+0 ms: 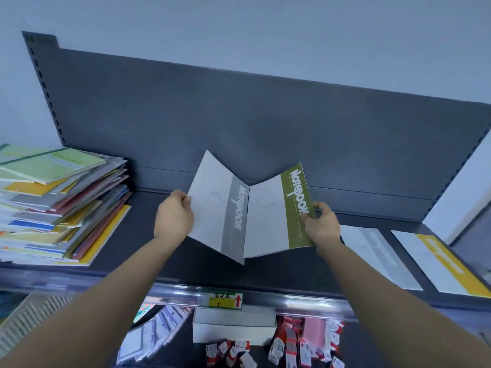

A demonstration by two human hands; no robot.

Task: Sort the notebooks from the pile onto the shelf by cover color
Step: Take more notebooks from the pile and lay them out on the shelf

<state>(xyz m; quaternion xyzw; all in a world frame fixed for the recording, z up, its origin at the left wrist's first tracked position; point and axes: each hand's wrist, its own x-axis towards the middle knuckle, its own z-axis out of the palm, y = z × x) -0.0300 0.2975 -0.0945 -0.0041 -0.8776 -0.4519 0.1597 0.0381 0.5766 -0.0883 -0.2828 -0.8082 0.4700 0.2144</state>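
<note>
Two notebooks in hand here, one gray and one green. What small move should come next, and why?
Probably lay the held gray notebook, gripped by the left hand, onto the flat gray notebook on the shelf: their covers match. The green notebook in the right hand has no match laid out yet.

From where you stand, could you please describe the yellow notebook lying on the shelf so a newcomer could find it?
Follow the shelf to its right end, opposite the pile on the left. Two notebooks lie flat there; the yellow notebook is the rightmost, white with a broad yellow band, while the grey notebook beside it has a grey band.
</note>
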